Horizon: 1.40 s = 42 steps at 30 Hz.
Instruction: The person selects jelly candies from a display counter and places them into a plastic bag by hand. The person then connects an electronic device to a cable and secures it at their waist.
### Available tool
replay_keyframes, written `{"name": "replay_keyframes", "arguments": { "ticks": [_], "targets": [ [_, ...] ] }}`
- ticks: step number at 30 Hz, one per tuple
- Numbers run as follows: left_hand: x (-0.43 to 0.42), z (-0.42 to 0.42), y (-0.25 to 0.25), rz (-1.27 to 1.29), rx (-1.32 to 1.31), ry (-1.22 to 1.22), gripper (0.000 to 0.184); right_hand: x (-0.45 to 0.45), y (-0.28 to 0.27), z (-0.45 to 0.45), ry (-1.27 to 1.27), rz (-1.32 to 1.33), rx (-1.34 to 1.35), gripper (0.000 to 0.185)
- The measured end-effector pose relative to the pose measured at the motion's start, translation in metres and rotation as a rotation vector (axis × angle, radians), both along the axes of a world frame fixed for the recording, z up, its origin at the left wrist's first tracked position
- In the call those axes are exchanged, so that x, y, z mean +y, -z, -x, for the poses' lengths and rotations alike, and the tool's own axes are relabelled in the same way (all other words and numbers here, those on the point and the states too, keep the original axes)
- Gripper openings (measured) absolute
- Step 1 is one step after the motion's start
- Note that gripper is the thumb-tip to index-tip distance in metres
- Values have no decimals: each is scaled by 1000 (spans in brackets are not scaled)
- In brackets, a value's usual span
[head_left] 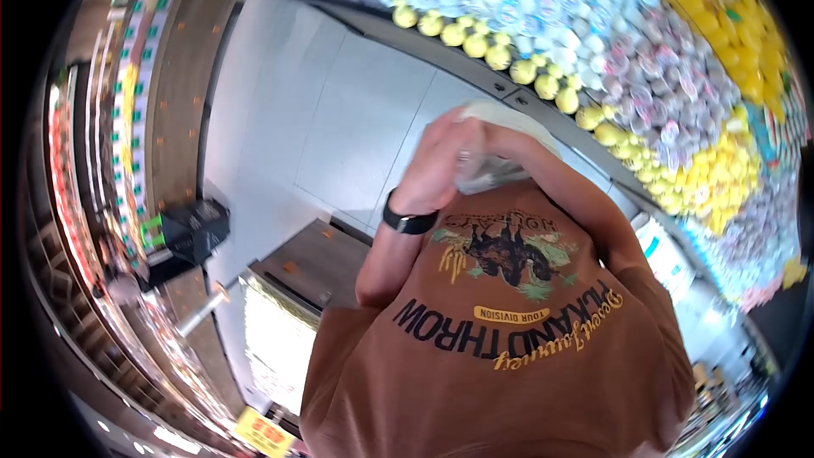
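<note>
Closest to view is the brown shirt (pixel 560 411), its printed chest filling the lower middle. Just beyond it the bare forearms bend inward, the left one wearing a black watch (pixel 410 218), and meet at the plastic bag (pixel 494 175). The bag is in the air in front of the upper chest, above the floor (pixel 352 110), with the left hand (pixel 432 157) at one side and the right hand (pixel 500 142) at the other. Both grips look drawn in, pinching the thin film between them; the fingertips are blurred, so which finger presses where I cannot tell.

For a film this slack, good handling would mean a light pinch on a single layer with each grip, thumbs facing each other, and any parting done by a small sliding rub rather than a hard tug, which could tear it. Elbows tucked near the body, as here, should steady both wrists, and the bag is best held clear of the shirt so that nothing snags.

Farther off, a display carries yellow round packs (pixel 500 56) along its edge and pale tubs (pixel 538 4) behind; across the floor stands a dark box (pixel 197 229)
</note>
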<state>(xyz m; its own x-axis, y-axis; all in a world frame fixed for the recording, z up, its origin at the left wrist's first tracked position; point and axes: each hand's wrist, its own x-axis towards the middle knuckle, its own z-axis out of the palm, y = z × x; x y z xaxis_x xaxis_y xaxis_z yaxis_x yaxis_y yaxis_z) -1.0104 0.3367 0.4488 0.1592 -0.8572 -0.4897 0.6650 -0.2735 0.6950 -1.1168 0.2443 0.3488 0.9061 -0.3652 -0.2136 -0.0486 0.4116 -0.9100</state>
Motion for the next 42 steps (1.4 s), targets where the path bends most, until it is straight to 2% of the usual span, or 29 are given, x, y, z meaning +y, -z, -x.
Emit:
{"name": "replay_keyframes", "arguments": {
  "ticks": [2,5,8,12,13,16,17,19,21,23,24,26,28,31,32,33,36,38,42],
  "targets": [
    [-4,9,-1,-68,-42,136,16,6,-6,-5,-69,50,9,41],
    [-6,16,-4,90,-147,384,18,15,-8,-20,-116,148,50,42],
    [-7,24,9,274,-324,375,25,15,-3,-32,-105,260,113,43],
    [-6,16,-2,206,-218,395,27,7,0,-56,-100,485,302,44],
    [-6,17,0,214,-229,387,29,4,3,-63,-140,607,447,44],
    [-7,22,10,247,-265,396,31,-5,28,-65,-220,353,496,48],
    [-7,24,13,258,-280,405,31,-6,33,-62,-192,361,550,47],
    [-7,26,13,284,-313,390,31,-1,7,-67,-132,373,656,46],
    [-8,26,12,288,-292,380,30,-9,57,-42,-189,479,341,43],
    [-9,25,9,270,-215,373,29,-7,66,-31,-166,209,20,40],
    [-8,25,10,210,-158,365,28,3,47,-26,-112,-110,-140,39],
    [-9,24,14,93,-44,353,26,5,41,-21,-41,-513,-161,38],
    [-9,18,6,66,-13,306,20,-2,66,-12,-11,-680,121,37],
    [-8,8,4,75,61,200,15,-2,91,28,-55,-470,141,43],
    [-9,3,0,96,85,163,15,-3,89,39,-39,-523,187,41],
    [-9,-1,-1,115,111,129,14,-2,78,45,-20,-576,232,40],
    [-10,-5,12,9,117,-92,13,5,-17,38,226,-680,328,32],
    [-8,-12,0,40,114,-63,15,1,-38,48,161,-675,249,31],
    [-15,-7,-4,22,76,-83,18,-2,-43,64,104,-697,74,30]
  ]
}}
